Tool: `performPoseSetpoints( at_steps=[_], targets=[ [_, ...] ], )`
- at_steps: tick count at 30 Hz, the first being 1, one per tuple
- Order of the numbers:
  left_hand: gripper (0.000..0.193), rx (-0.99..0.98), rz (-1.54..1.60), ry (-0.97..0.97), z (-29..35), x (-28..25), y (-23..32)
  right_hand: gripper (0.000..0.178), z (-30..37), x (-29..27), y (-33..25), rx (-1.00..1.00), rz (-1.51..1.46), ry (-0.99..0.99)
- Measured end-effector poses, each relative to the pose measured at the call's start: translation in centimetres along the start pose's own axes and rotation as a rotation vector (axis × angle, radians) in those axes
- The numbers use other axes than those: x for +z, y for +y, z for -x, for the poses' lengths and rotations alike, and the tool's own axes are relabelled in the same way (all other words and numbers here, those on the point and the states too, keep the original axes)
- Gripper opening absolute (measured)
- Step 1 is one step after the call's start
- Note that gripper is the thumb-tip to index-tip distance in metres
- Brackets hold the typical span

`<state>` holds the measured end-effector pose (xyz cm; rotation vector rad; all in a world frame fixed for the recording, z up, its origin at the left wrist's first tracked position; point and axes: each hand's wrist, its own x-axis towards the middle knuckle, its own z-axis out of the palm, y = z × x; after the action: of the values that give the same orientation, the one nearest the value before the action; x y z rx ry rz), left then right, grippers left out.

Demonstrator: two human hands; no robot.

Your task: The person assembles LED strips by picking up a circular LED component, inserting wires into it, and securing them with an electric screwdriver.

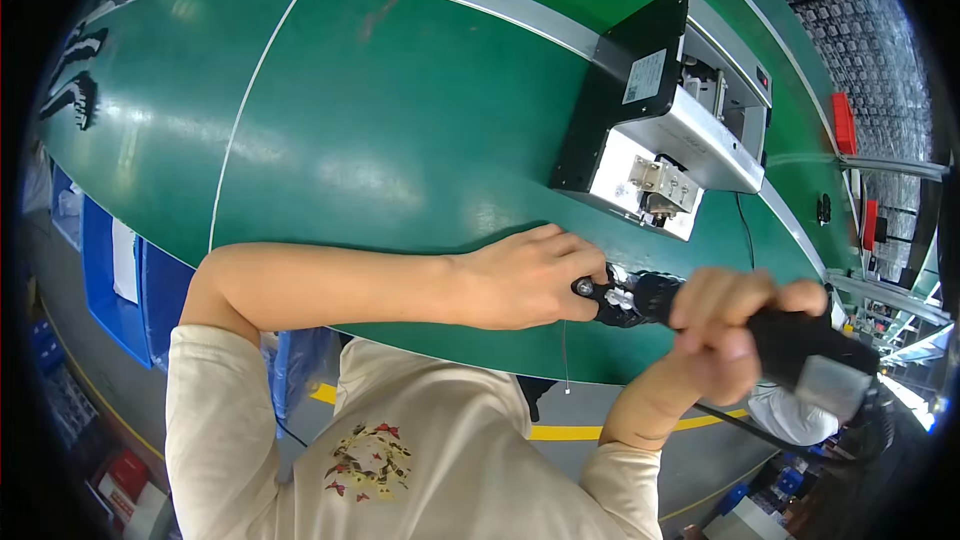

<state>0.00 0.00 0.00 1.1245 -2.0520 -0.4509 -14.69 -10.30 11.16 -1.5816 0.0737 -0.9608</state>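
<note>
My left hand (545,275) rests low on the green table, its fingers closed round a small black-and-silver part (605,292). Most of that part is hidden by the fingers and the tool. Slightly smeared by motion, my right hand (730,325) is wrapped round a black corded electric screwdriver (800,345). The tool's dark nose (655,297) points left and meets the part, or ends just in front of it; I cannot tell which. A black cable runs off the tool's rear end at the right.
A black-and-silver bench machine (640,130) stands beyond my hands on the green table (400,110). Several black parts (75,95) lie at the far left. Blue bins (115,270) hang below the left edge. Red bins (845,123) are at the far right.
</note>
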Motion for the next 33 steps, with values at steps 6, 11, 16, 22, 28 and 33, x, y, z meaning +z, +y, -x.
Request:
performPoseSetpoints(
  at_steps=[6, 11, 16, 22, 28, 33],
  targets=[
    [0.023, 0.02, -0.074, -0.015, 0.8, -0.1, 0.1, 0.034, -4.6, 1.0, -0.2, -0.135, -0.027, 0.205],
    [0.022, 0.045, 0.004, 0.092, 0.4, 0.6, 0.0, 0.047, -5.6, -0.4, 1.0, -0.077, -0.059, 0.302],
    [0.021, 0.043, -0.003, 0.086, 0.6, 0.4, 0.1, 0.036, -6.1, 0.7, 1.2, 0.035, 0.107, 0.223],
    [0.022, 0.011, -0.019, 0.02, 0.8, 0.1, 0.1, 0.037, -3.2, 1.0, 0.0, -0.056, -0.051, 0.079],
    [0.022, 0.001, -0.02, 0.007, 0.6, -0.2, 0.2, 0.04, 1.5, 1.1, -1.4, -0.016, -0.052, 0.158],
    [0.021, -0.003, -0.009, 0.022, 0.7, -0.2, 0.1, 0.039, 2.8, 1.2, -0.7, 0.011, -0.07, 0.202]
  ],
)
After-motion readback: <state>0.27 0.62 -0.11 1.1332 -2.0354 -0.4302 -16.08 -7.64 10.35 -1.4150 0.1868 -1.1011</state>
